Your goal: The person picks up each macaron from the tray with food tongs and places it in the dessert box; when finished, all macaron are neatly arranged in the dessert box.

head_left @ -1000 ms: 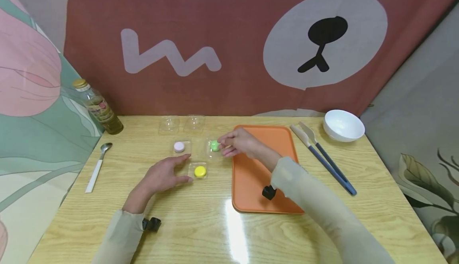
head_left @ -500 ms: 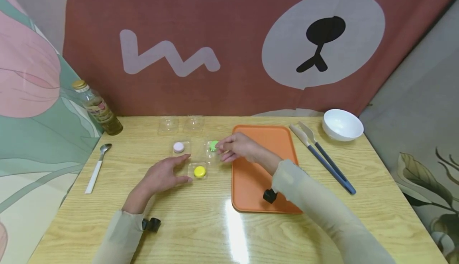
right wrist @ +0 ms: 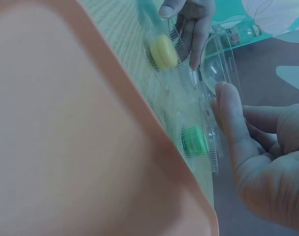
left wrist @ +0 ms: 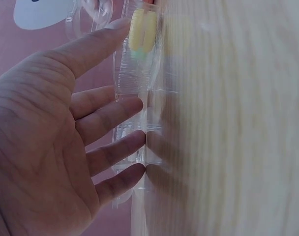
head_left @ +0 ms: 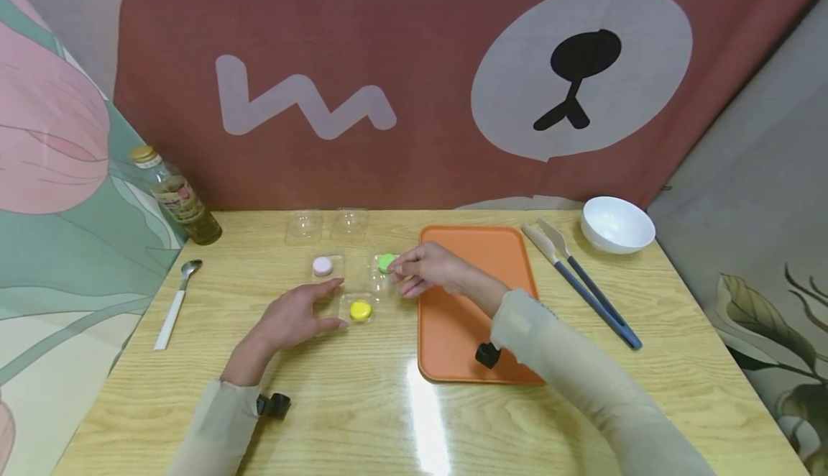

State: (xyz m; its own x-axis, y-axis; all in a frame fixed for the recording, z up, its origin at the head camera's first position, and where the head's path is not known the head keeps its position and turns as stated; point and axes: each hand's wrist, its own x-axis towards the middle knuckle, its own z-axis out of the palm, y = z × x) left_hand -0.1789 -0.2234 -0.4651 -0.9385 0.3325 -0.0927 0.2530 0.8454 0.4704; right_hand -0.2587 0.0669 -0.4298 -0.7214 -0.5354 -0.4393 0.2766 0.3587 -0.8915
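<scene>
On the desk (head_left: pixel 349 404), you have the green macaron (head_left: pixel 386 263) in its clear packaging (head_left: pixel 379 283), slightly overlapped by your right hand (head_left: pixel 430 266); the fingertips (right wrist: pixel 228 93) lie close together, but you cannot tell whether they pinch the packaging. Your left hand (head_left: pixel 294 314) has its fingers apart beside the yellow macaron (head_left: pixel 360 310) and the pale macaron (head_left: pixel 322 266). Note the obstructions: your right forearm (head_left: pixel 582 361) crosses the orange tray (head_left: pixel 453 339), and two clear domes (head_left: pixel 304 224) stand behind the macarons. Farther right lie the tongs (head_left: pixel 585 295), near the white bowl (head_left: pixel 617 226); at far left are the spoon (head_left: pixel 172 318) and the bottle (head_left: pixel 184 203).
</scene>
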